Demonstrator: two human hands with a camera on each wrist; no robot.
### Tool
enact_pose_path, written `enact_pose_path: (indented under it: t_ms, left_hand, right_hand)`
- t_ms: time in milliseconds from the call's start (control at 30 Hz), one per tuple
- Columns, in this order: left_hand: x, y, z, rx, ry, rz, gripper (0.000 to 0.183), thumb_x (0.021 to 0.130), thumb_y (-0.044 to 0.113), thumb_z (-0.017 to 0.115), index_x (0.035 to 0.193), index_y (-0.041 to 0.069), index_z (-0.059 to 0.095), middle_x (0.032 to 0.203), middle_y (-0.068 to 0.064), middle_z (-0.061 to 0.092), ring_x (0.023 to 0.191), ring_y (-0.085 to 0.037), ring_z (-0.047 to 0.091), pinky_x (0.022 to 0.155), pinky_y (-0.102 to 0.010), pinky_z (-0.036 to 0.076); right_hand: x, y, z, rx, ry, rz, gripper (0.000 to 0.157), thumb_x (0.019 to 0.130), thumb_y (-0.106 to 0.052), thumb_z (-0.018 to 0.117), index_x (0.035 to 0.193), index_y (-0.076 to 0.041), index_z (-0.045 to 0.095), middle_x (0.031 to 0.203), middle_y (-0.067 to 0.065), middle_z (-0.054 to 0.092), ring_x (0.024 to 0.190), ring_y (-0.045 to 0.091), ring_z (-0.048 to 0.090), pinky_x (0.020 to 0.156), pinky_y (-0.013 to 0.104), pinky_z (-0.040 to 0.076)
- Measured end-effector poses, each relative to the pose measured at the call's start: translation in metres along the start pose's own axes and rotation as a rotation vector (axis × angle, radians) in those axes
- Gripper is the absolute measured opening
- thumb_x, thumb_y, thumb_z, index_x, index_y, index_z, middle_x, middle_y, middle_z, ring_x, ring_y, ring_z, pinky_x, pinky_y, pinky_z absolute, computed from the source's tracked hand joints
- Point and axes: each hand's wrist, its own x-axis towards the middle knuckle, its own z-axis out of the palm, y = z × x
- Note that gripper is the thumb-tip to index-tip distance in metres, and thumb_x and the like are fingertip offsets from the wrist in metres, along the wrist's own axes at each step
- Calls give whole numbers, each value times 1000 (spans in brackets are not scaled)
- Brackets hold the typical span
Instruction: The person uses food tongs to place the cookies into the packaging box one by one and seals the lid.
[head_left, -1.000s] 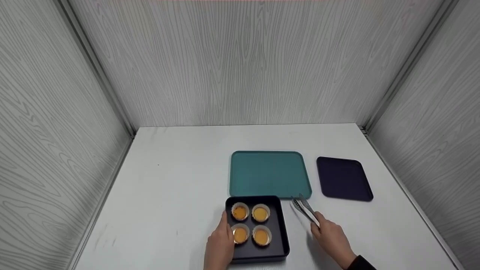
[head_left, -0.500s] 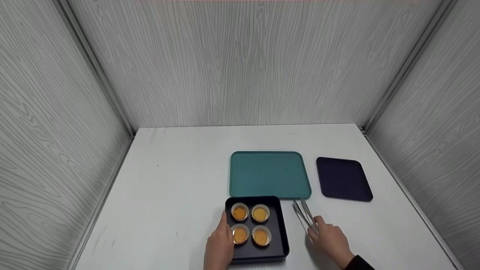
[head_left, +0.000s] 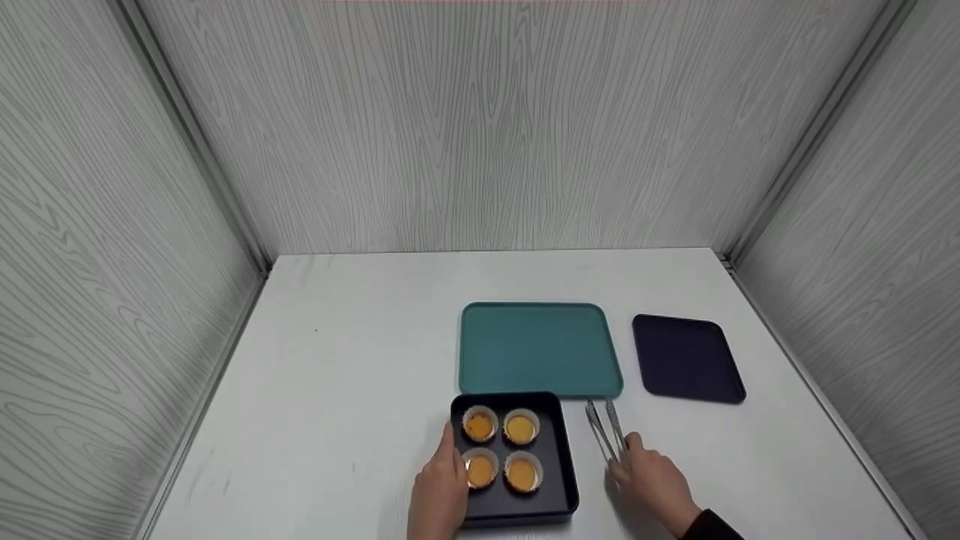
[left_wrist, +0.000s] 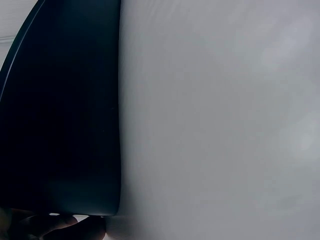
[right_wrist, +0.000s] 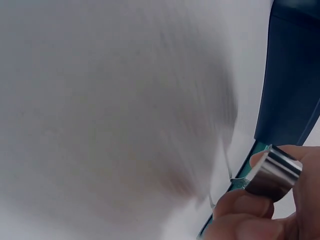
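Note:
A dark square baking pan [head_left: 525,507] lies on the white table, also filling the left side of the left wrist view. Several egg tarts [head_left: 523,472] in pale paper cups stand in it, towards its left and far side. My left hand [head_left: 439,491] grips the pan's left wall, thumb along the rim; fingers [left_wrist: 80,229] show beside the pan's outer wall. To the right of the pan, my right hand [head_left: 654,481] holds metal tongs [head_left: 601,429]. The tongs' tips are apart, point away from me and have nothing between them. Their shiny bent end [right_wrist: 274,176] shows in the right wrist view.
Just behind the pan lies a teal tray [head_left: 536,349]. A smaller dark purple tray [head_left: 690,358] is at its right. Grey wood-grain walls [head_left: 480,127] enclose the table's back and both sides. White tabletop [head_left: 337,390] stretches left of the pan.
My right hand has drawn the tongs slightly back towards me and turned them more upright in the head view. Left hand, pan and tarts stay where they were.

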Motion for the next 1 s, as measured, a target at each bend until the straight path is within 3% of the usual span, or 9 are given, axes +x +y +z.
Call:
enact_pose_path:
  t_ms: [233,400,733,867,1000]
  left_hand:
    - [0,0,0,-3,2,-2,46,104,9,52,149,-2,49,118,-22,71,67,-22,66,64,-43,55]
    - [0,0,0,1,5,-6,46,104,9,53,149,-1,49,115,-22,72,67,-21,65,64,-42,55]
    - [1,1,-1,6,10,-8,46,104,9,54,148,-2,50,106,-23,72,61,-16,59,61,-41,53]
    - [1,2,0,5,9,-9,46,103,8,54,148,-2,50,98,-22,71,59,-15,58,59,-40,52]
    - [1,2,0,4,4,-13,47,103,8,54,148,-3,49,94,-20,70,58,-14,56,59,-39,51]
  right_hand:
    - [1,1,3,74,-89,73,44,95,-34,69,115,2,52,65,4,58,51,18,56,47,32,44]
    - [1,3,7,86,-98,75,49,93,-38,72,113,2,52,65,4,59,53,18,57,47,32,44]
    - [-2,3,8,101,-63,60,51,92,-50,72,99,-5,49,60,3,56,50,18,55,47,32,41]
    - [3,6,1,87,-35,51,58,96,-60,62,103,-4,50,62,4,58,50,17,54,49,34,42]
    - [14,16,-13,44,42,14,58,100,-58,57,113,-2,53,62,6,59,52,20,52,52,38,42]
